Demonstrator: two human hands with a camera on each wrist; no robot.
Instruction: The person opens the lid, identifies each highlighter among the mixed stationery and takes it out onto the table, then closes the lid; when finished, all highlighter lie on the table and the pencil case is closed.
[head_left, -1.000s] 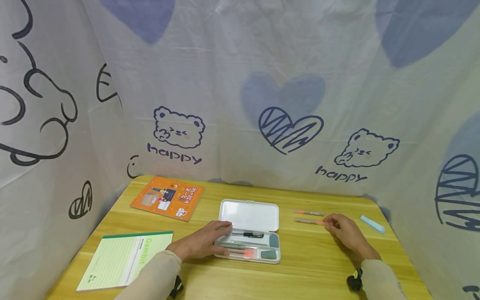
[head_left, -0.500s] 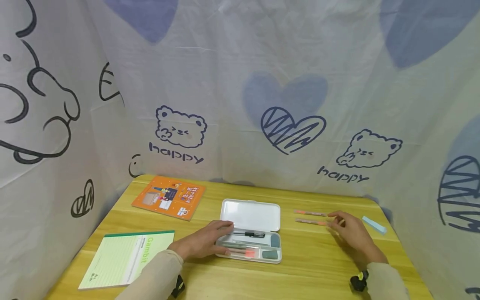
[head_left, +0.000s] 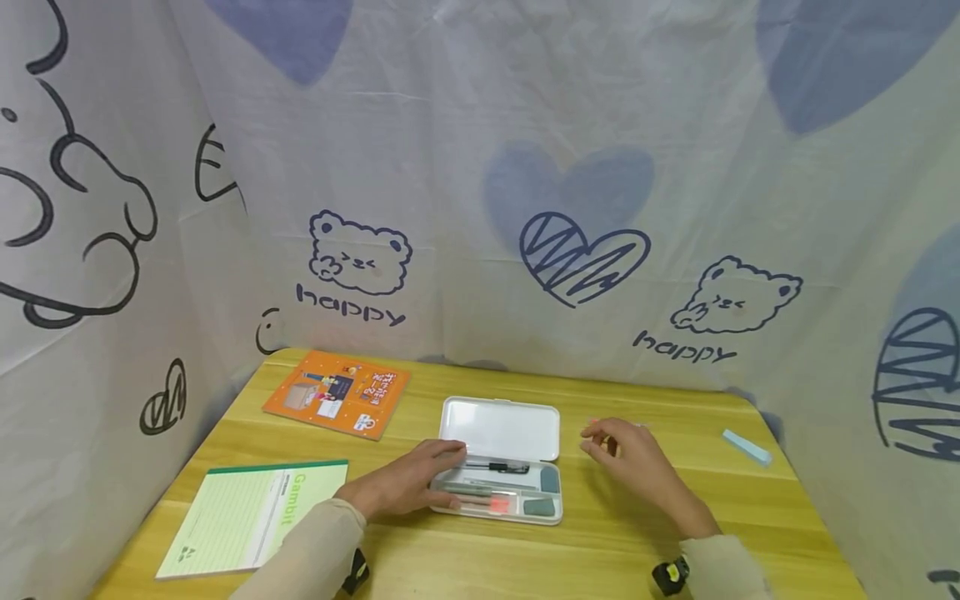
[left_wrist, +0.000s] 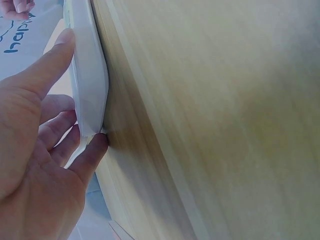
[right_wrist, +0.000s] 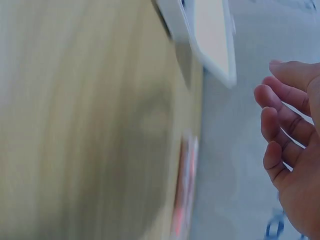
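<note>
While the left hand [head_left: 408, 479] holds the case [left_wrist: 91, 70], the right hand [head_left: 630, 462] hangs above the table [head_left: 600, 546], over a loose pen [right_wrist: 183, 185].

From the right fingertips, the pen appears to lie below and slightly beyond, its ends showing past either side of the hand in the head view; its long axis runs left to right, roughly with the case's long side. Blur hides whether one pen or two lie there. The right hand is much the nearer, fingers loosely bent, thumb and forefinger a narrow gap apart, nothing visible between them. The case sits left of those fingertips, clear of them, with the left thumb and fingers curled round its left end.
</note>
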